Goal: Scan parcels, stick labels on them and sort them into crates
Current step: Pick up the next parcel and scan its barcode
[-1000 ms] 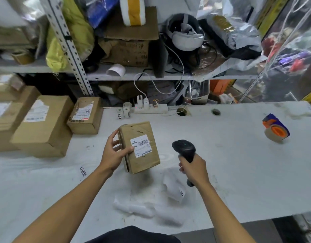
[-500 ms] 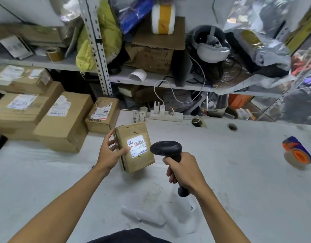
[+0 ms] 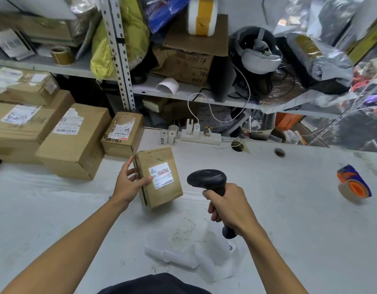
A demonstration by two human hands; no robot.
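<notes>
A small brown cardboard parcel (image 3: 162, 192) is held tilted above the white table (image 3: 289, 209), its white barcode label (image 3: 161, 175) facing up. My left hand (image 3: 128, 183) grips its left edge, thumb on the top face beside the label. My right hand (image 3: 230, 206) grips the handle of a black barcode scanner (image 3: 206, 179), whose head sits just right of the parcel and points toward the label. A reddish glow shows on the label's barcode.
Several labelled cardboard boxes (image 3: 75, 141) are stacked at the table's left. Small label rolls (image 3: 169, 134) and a power strip (image 3: 201, 135) stand at the back edge. A tape dispenser (image 3: 353, 185) lies at the right. White paper scraps (image 3: 183, 253) lie near me. Cluttered shelves rise behind.
The scanner has come up and closer to the parcel, now aimed at its label. The parcel stays in my left hand. The view shifted slightly left.
</notes>
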